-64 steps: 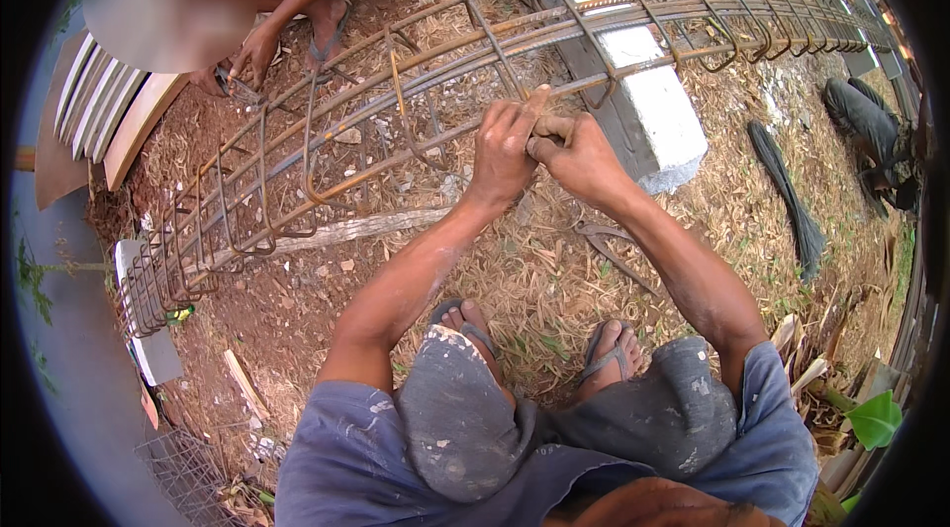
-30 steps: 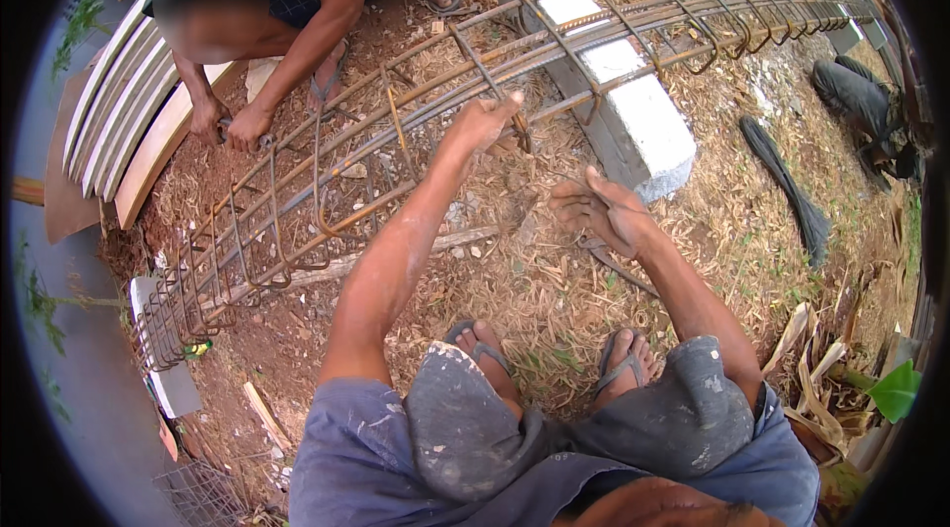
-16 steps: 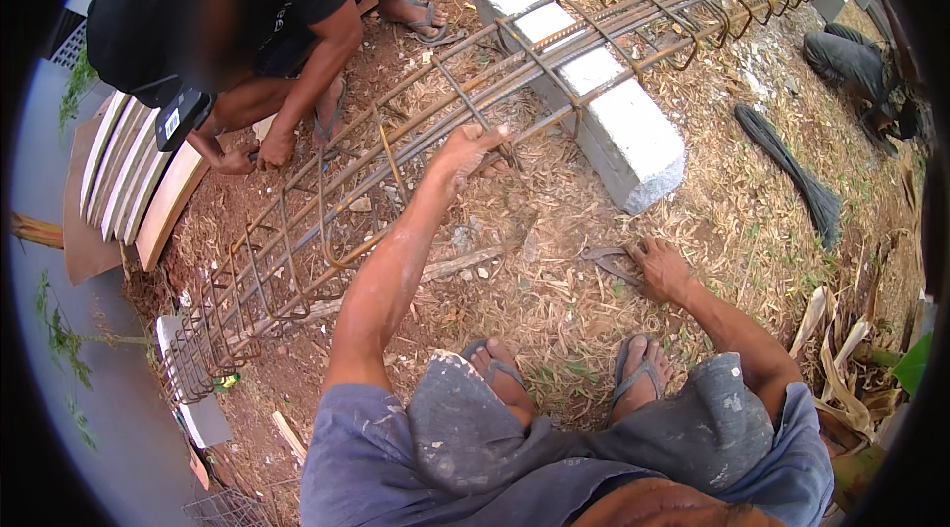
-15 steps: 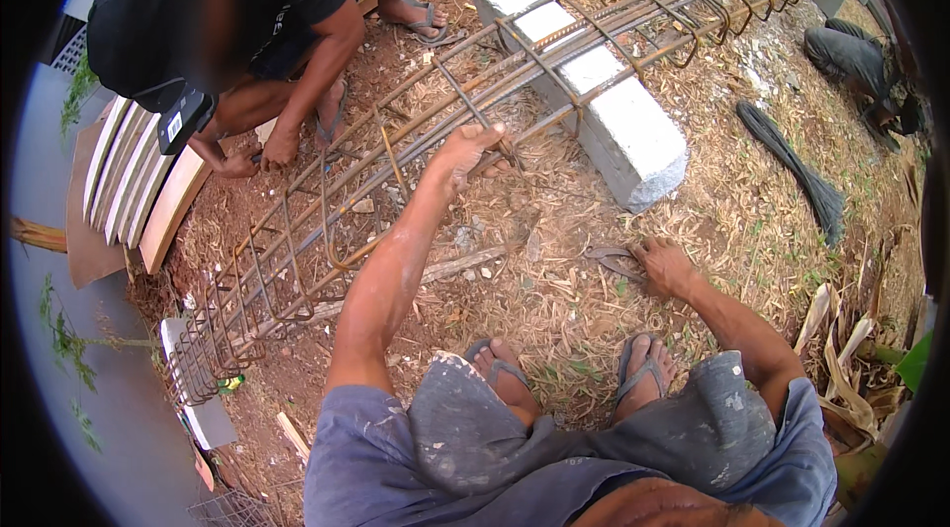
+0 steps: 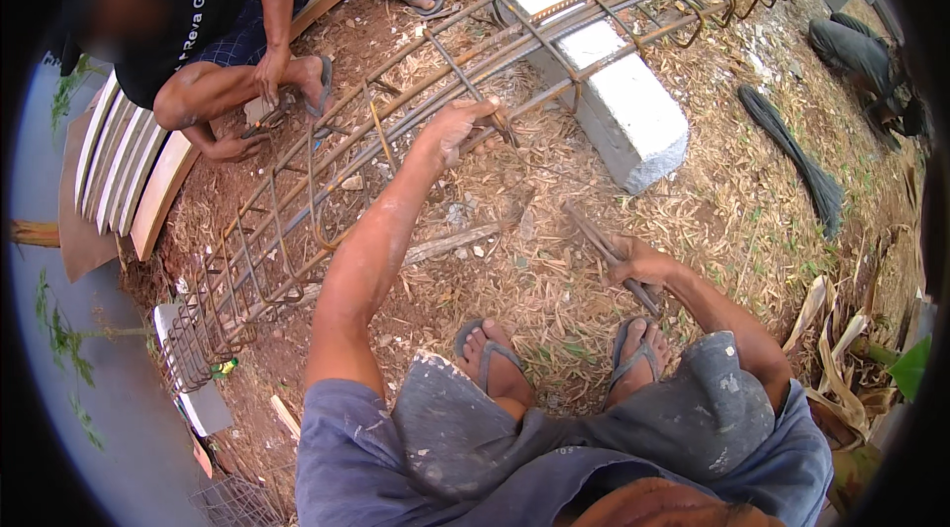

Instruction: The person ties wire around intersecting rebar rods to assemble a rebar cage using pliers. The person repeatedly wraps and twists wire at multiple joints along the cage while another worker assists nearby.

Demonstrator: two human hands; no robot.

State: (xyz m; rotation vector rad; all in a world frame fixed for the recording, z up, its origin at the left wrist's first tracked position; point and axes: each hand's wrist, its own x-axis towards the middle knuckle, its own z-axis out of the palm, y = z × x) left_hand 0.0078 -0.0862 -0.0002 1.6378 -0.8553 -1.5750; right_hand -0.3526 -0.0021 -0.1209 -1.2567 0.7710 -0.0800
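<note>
A long rebar cage [image 5: 450, 67] of rusty bars and bent stirrups runs diagonally across the view, propped on a white-topped concrete block [image 5: 614, 106]. My left hand [image 5: 453, 131] is closed around a bar at the cage's near side, next to a stirrup corner; its fingertips are partly hidden. My right hand [image 5: 643, 268] grips dark metal pincers [image 5: 602, 235] just above the ground, between my feet and the block. Motion blurs the pincers, so I cannot tell how far their jaws are parted.
A co-worker [image 5: 223, 62] squats beyond the cage at the left, a tool in one hand. Curved boards [image 5: 124, 166] are stacked behind them. At the right lie a bundle of dark tie wire [image 5: 792, 156] and dark clothing-like cloth [image 5: 856, 57]. Dry leaves [image 5: 554, 309] litter the ground.
My right hand has picked the pincers up off the ground and turned them. My left hand stays at the same bar. The co-worker has leaned back and moved a hand to their leg.
</note>
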